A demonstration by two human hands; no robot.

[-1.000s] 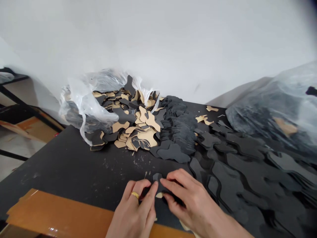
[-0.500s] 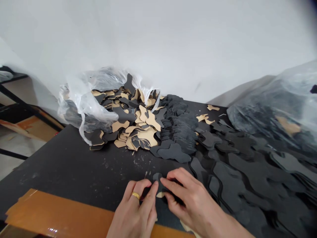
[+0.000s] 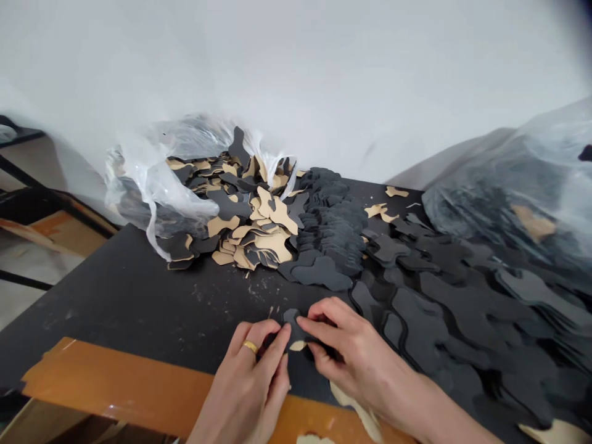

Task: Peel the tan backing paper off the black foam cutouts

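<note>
A small dark grey die-cut piece (image 3: 291, 317) with a tan patch at its near edge is held between both hands just above the black table. My left hand (image 3: 252, 370), wearing a gold ring, pinches its left side with bent fingers. On the opposite side, the fingers and thumb of my right hand (image 3: 354, 345) close on it. Fingers cover much of the piece's outline. Beneath my right wrist lies a tan backing scrap (image 3: 354, 407). Beyond the hands stand rows of stacked dark pieces (image 3: 330, 225), with two loose ones (image 3: 321, 272) in front.
A clear plastic bag (image 3: 160, 179) spills tan-and-black pieces (image 3: 272, 243) at the back left. Large dark cut sheets (image 3: 453, 308) cover the right side, near another plastic bag (image 3: 499, 179). Orange-brown tape (image 3: 124, 382) runs along the table's (image 3: 152, 296) front edge.
The camera view has shifted slightly, so the table appears higher and more of the tan scraps at the front shows. Both hands keep their grip on the small piece.
</note>
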